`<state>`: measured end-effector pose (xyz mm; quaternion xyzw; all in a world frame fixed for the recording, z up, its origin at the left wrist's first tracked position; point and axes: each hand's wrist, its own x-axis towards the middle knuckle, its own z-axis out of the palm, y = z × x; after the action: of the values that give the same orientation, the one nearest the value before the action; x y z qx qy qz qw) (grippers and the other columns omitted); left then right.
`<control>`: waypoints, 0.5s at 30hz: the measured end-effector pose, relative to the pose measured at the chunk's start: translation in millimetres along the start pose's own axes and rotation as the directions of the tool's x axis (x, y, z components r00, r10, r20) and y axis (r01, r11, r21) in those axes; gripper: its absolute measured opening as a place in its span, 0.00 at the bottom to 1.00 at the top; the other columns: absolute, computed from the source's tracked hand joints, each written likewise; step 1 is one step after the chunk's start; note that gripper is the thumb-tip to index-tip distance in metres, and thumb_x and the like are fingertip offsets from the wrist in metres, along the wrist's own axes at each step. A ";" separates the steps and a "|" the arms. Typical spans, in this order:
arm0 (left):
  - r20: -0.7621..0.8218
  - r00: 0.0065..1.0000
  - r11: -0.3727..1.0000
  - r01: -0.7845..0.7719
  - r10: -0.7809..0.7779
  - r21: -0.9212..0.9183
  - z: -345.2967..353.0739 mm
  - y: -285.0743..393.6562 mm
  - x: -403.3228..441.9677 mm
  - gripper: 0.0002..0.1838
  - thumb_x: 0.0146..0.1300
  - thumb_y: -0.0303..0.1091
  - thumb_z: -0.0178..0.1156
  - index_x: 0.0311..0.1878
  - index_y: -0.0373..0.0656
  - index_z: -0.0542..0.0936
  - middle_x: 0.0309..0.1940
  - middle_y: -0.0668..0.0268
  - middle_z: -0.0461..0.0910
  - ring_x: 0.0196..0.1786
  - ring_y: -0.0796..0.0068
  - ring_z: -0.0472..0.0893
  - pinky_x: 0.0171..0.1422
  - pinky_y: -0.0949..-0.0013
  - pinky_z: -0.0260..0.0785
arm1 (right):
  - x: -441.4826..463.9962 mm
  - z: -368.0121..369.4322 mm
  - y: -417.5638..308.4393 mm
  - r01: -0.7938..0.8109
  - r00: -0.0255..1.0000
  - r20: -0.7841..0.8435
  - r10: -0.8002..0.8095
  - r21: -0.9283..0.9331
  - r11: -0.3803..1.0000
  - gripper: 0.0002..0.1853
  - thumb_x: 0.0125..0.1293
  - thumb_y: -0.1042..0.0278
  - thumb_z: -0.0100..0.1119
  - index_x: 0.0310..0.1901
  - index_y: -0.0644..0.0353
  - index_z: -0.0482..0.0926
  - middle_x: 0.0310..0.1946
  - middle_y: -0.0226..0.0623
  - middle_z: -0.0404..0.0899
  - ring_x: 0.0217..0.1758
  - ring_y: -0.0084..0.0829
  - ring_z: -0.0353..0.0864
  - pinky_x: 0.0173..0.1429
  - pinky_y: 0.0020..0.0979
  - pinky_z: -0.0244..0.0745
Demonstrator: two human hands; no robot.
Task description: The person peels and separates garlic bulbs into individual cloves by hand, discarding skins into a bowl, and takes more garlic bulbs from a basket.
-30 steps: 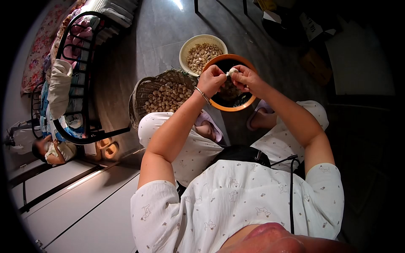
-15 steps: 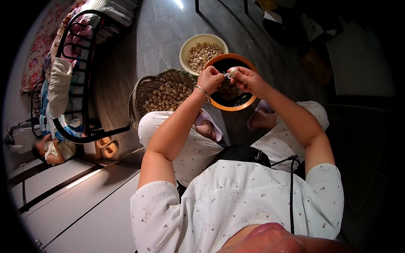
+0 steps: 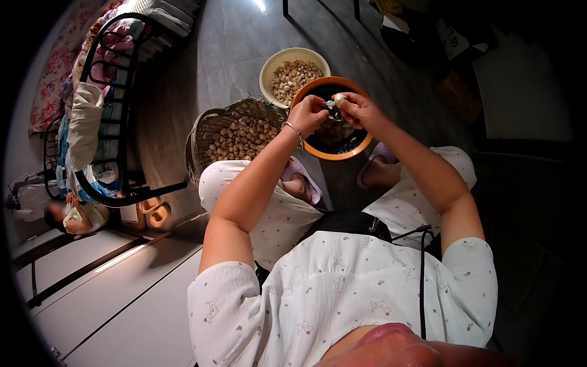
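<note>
Sat with knees apart before an orange basin (image 3: 338, 156), with both arms stretched out over the rim. Grasped a pale piece of garlic (image 3: 340, 98) between thumb and fingers of the right hand (image 3: 363, 114), in the air above the basin's dark inside. Pinched a white scrap of skin (image 3: 331, 104) in the fingertips of the left hand (image 3: 307, 115), just beside the garlic. Could not tell clove from whole head at this size, nor skin torn free from skin partly attached. Saw more pale bits (image 3: 330, 133) down inside the basin, in shadow. Wore a bracelet (image 3: 295, 131) on the left wrist and lilac slippers (image 3: 313, 185) on both feet, near the basin's closer edge. Had a cream bowl (image 3: 264, 81) of cloves (image 3: 296, 81) just past the basin, to the left, partly covered in view by the orange rim. Had a wicker basket (image 3: 197, 144) of bulbs (image 3: 241, 140) near the left knee. Saw, at far left, a black bed frame (image 3: 125, 100) with cloth (image 3: 87, 125) over the rail, tan slippers (image 3: 160, 216) on the floor (image 3: 232, 43) close by, and another person (image 3: 88, 219) with bent arms.
</note>
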<state>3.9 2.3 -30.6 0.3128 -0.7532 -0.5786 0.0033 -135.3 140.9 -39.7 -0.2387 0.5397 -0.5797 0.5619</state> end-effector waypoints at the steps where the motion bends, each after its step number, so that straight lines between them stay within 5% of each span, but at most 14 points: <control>1: -0.006 0.997 0.997 -0.077 0.077 -0.008 -0.2 3.9 -2.9 0.15 0.59 0.36 0.62 0.44 0.37 0.75 0.22 0.70 0.74 0.24 0.81 0.74 0.25 0.76 0.67 | -0.1 0.2 0.3 -0.004 1.000 -0.007 0.004 -0.003 1.000 0.15 0.70 0.59 0.51 0.53 0.55 0.73 0.26 0.20 0.69 0.22 0.10 0.65 0.21 0.13 0.55; 7: -0.049 0.917 0.901 -0.378 0.396 0.212 6.7 -5.0 1.5 0.07 0.61 0.30 0.57 0.39 0.38 0.78 0.22 0.67 0.76 0.25 0.81 0.74 0.32 0.75 0.67 | -0.8 1.5 2.8 -0.029 1.000 -0.006 0.029 -0.047 0.998 0.12 0.69 0.57 0.53 0.48 0.53 0.74 0.26 0.20 0.69 0.22 0.09 0.65 0.20 0.13 0.55; 9: -0.024 0.929 0.908 -0.355 0.369 0.224 6.2 -4.7 -0.4 0.05 0.60 0.28 0.56 0.37 0.39 0.79 0.22 0.67 0.77 0.26 0.81 0.75 0.33 0.74 0.68 | -1.1 1.4 4.1 -0.037 0.999 0.004 0.037 -0.036 0.999 0.12 0.69 0.57 0.53 0.47 0.53 0.74 0.26 0.20 0.69 0.22 0.09 0.65 0.20 0.13 0.55; 11: 0.002 0.940 0.913 -0.333 0.342 0.237 5.3 -2.1 -2.9 0.04 0.60 0.26 0.55 0.35 0.39 0.79 0.22 0.67 0.77 0.26 0.81 0.76 0.33 0.74 0.68 | -1.1 -1.1 5.2 -0.016 0.999 -0.024 0.021 0.178 0.984 0.15 0.70 0.60 0.50 0.54 0.56 0.72 0.29 0.21 0.70 0.24 0.09 0.65 0.21 0.12 0.56; 15: 0.021 0.968 0.925 -0.245 0.250 0.289 6.0 -6.2 -2.2 0.08 0.59 0.25 0.53 0.37 0.41 0.81 0.25 0.66 0.81 0.29 0.78 0.80 0.36 0.73 0.71 | -0.9 -5.4 -3.9 -0.001 1.000 -0.028 0.004 0.118 0.993 0.16 0.71 0.60 0.49 0.55 0.56 0.71 0.31 0.22 0.71 0.24 0.09 0.64 0.22 0.12 0.56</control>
<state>6.4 7.7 -37.3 0.2171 -0.8631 -0.4546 0.0368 -141.4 142.8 -37.6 -0.1962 0.5125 -0.6132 0.5682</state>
